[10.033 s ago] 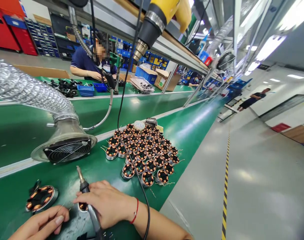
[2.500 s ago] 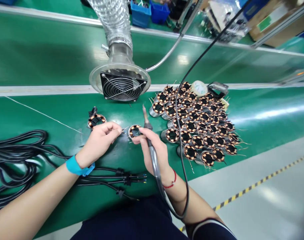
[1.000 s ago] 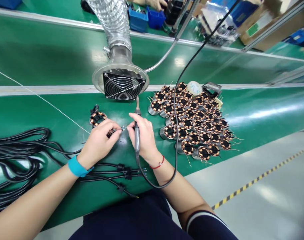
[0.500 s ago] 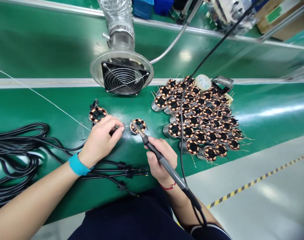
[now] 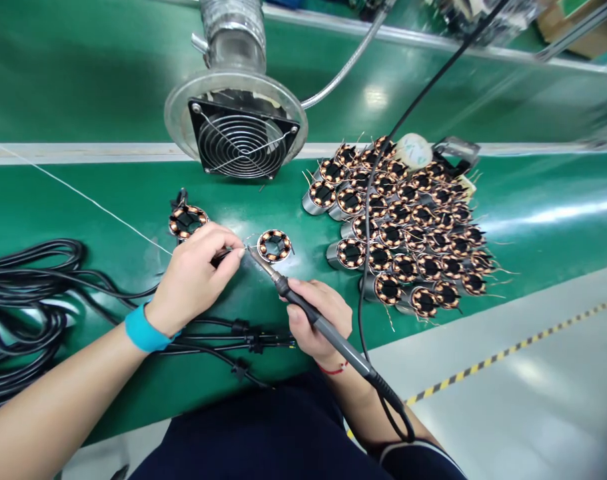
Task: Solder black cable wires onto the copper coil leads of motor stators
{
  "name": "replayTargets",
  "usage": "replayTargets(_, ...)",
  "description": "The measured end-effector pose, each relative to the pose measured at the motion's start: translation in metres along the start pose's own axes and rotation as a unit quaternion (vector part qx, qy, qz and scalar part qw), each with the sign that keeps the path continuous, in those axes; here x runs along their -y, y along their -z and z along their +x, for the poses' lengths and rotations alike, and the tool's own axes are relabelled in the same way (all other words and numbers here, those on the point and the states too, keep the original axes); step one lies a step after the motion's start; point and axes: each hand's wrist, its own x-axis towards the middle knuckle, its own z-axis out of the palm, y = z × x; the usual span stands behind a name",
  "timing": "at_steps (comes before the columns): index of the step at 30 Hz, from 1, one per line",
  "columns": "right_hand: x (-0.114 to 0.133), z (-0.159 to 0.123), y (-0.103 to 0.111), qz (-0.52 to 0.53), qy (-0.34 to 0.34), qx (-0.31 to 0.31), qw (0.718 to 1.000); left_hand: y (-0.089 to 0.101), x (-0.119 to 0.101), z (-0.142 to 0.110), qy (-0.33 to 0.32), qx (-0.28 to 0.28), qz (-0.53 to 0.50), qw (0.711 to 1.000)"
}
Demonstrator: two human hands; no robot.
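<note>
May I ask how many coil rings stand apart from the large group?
2: one ring right of the iron tip, a second ring beyond the left hand, which partly covers it. More may be hidden.

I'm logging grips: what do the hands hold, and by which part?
Right hand: the iron, by its handle's front. Left hand: wires, near their tips.

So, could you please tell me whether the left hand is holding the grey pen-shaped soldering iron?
No, the grey pen-shaped soldering iron is in the right hand.

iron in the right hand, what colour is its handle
Dark grey, with black toward the tip; the handle shows best in the head view.
</note>
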Motion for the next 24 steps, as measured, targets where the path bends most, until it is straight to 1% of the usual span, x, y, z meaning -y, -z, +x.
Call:
replayTargets(9,-0.0007,-0.0008,-0.0013,-0.008,0.006,-0.008,1.000,0.0008,0.0001,0.0001,0.006,0.004,-0.004,1.000)
replayTargets(16,-0.0011,-0.0007,-0.0009,-0.010,0.027,-0.016,0.999,0.0011,0.0002,-0.0009,0.002,0.005,-0.001,1.000)
replayTargets(21,-0.0020,-0.0011,-0.0020,-0.014,0.024,-0.013,1.000,0.0015,-0.0003,0.0002,-0.001,0.003,0.006,1.000)
replayTargets(24,-0.0029,-0.0011,-0.0018,-0.010,0.026,-0.022,0.999,0.0009,0.0003,0.0003,-0.005,0.000,0.006,1.000)
